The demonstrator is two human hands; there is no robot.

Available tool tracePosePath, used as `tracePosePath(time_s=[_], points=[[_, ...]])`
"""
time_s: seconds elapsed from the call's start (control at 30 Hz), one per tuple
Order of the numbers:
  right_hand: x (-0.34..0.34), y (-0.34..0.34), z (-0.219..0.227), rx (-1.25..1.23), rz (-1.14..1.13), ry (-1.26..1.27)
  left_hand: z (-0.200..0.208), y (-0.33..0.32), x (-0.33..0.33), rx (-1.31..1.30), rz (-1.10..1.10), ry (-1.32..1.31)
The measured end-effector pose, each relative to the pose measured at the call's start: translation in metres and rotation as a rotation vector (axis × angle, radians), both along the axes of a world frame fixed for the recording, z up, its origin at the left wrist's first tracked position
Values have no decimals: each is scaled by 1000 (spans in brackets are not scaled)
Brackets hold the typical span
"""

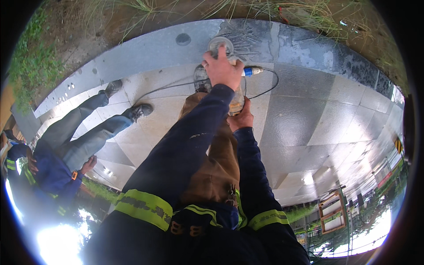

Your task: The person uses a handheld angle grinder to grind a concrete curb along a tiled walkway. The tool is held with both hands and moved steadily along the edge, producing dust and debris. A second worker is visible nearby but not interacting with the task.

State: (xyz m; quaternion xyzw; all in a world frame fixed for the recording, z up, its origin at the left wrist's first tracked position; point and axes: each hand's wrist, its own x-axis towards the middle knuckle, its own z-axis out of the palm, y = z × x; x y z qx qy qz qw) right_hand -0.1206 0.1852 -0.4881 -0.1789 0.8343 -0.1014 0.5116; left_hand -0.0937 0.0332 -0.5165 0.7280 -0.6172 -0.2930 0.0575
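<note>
A dusty hand-held angle grinder (237, 104) rests with its round head (220, 43) on the grey stone kerb (145, 59). My left hand (223, 70) grips its front from above, the forefinger reaching over the round head. Closer to me, my right hand (242, 117) is wrapped around the rear of the tool's body. Wet grey smears (247, 45) streak the kerb just right of the head. The disc's underside is hidden. Beside my left hand lies a blue-and-white plug connector (252, 71) on a dark cable (277, 83).
My dusty shoe (202, 79) stands by the kerb, left of the grinder. At left, another person in jeans (88, 132) stands on the wet paving tiles (304, 106). The cable crosses the tiles toward that person. Soil and grass (309, 17) lie beyond the kerb.
</note>
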Motion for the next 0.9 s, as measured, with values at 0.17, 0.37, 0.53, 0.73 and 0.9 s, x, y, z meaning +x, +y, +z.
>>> tracePosePath(time_s=[0.17,0.37,0.53,0.73,0.9], points=[[-20,-13,-10,-138,-87,47,-7,-17,-31,-122,-98,57],[-32,-7,9,-89,-136,103,4,-5,-51,0,-147,81],[-30,-10,-5,-42,-24,47,-2,-13,-32,-41,-38,41],[-72,-6,-20,-203,-145,122,-11,-14,-97,-72,-157,130],[-57,-3,-1,-58,-104,88,2,-7,-75,16,-180,104]])
